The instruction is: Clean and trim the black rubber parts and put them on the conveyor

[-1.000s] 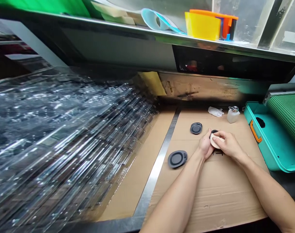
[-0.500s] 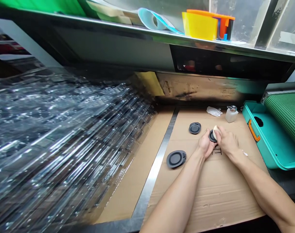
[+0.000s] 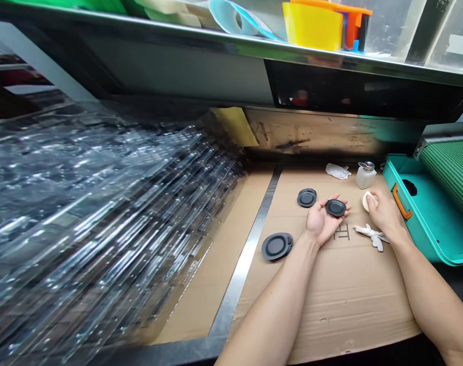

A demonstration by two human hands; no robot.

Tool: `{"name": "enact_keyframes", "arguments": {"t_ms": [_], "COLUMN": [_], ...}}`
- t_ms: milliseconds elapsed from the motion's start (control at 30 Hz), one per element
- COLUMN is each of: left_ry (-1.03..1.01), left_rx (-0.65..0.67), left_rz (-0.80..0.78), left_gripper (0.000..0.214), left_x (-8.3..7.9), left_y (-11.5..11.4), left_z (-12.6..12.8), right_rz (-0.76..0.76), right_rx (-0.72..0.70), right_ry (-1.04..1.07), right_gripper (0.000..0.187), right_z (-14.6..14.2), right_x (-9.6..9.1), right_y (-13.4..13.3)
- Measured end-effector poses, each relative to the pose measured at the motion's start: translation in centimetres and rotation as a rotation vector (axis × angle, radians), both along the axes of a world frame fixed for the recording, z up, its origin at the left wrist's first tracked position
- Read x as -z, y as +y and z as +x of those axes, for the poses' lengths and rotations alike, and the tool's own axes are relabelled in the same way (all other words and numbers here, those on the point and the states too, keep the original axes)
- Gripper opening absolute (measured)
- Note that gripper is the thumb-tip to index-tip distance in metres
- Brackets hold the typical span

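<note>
The left hand point(image 3: 320, 224) lies palm up, fingers lightly curled, cradling a dark grey round disc point(image 3: 335, 207) on its fingers. The disc is matte, with a raised rim around a smoother, slightly glossy centre, and no brand or label can be made out on it. The right hand point(image 3: 384, 212) is clenched around a cream round pad point(image 3: 368, 201), which sticks out past its fingertips, with a twisted white cloth point(image 3: 371, 237) just below. Two more dark grey discs lie on the cardboard sheet point(image 3: 349, 305), one point(image 3: 306, 197) just beyond the left hand and one point(image 3: 277, 246) to its left. Between the hands, black marks point(image 3: 341, 233) are written on the cardboard, but they cannot be read for certain. Beyond the right hand stands a clear bottle with a metal top point(image 3: 365, 176), near a crumpled white tissue point(image 3: 338, 171). To its right sits a teal tray point(image 3: 410, 213) with an orange handle point(image 3: 401, 202).
</note>
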State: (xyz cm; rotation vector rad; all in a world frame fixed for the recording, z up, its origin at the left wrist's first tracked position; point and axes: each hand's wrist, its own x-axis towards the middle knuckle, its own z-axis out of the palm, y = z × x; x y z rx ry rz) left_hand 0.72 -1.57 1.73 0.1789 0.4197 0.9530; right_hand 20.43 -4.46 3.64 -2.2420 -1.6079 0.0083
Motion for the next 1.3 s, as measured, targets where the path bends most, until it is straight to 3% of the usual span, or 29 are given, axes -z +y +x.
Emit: {"name": "enact_keyframes", "arguments": {"t_ms": [67, 200, 267, 333, 400, 467, 533, 633, 833, 1000, 1167, 1300], "left_ry": [0.005, 0.013, 0.03, 0.045, 0.056, 0.067, 0.087, 0.149, 0.217, 0.204, 0.171, 0.159], "left_rx": [0.029, 0.04, 0.041, 0.049, 0.05, 0.048, 0.05, 0.104, 0.173, 0.129, 0.135, 0.135], "left_rz": [-0.05, -0.089, -0.086, -0.083, -0.086, -0.089, -0.067, 0.013, 0.143, 0.132, 0.124, 0.111], "left_gripper": [0.034, 0.047, 0.051, 0.051, 0.05, 0.05, 0.05, 0.048, 0.044, 0.057, 0.061, 0.061], "left_x": [-0.1, 0.1, 0.2, 0.4, 0.4, 0.5, 0.6, 0.7, 0.9, 0.9, 0.9, 0.9], "left_y": [0.0, 0.2, 0.3, 0.4, 0.5, 0.5, 0.4, 0.0, -0.4, -0.1, 0.0, -0.1], "left_z": [-0.2, -0.4, -0.5, -0.5, -0.5, -0.5, -0.4, -0.1, 0.5, 0.6, 0.8, 0.9], "right_rz": [-0.012, 0.113, -0.021, -0.246, -0.376, -0.334, -0.189, 0.026, 0.246, 0.391, 0.325, 0.083], "right_rx": [-0.033, -0.16, -0.325, -0.494, -0.581, -0.607, -0.617, -0.611, -0.592, -0.326, -0.098, -0.112], "right_ry": [-0.087, -0.179, -0.085, 0.009, 0.067, 0.098, 0.11, 0.13, 0.218, 0.142, -0.019, -0.073], "right_gripper": [0.043, 0.036, 0.029, 0.025, 0.018, 0.017, 0.023, 0.026, 0.023, 0.031, 0.032, 0.021], "right_z": [0.0, -0.2, -0.1, 0.1, 0.2, 0.2, 0.0, -0.6, -1.3, 0.4, 2.7, 3.8], "right_x": [0.1, -1.0, -1.6, -1.7, -1.6, -1.5, -1.7, -1.9, -0.8, -1.6, -6.0, -9.3], "right_y": [-0.2, -1.0, -1.7, -2.3, -2.5, -2.4, -2.1, -1.6, -1.2, 0.9, 6.1, 9.6]}}
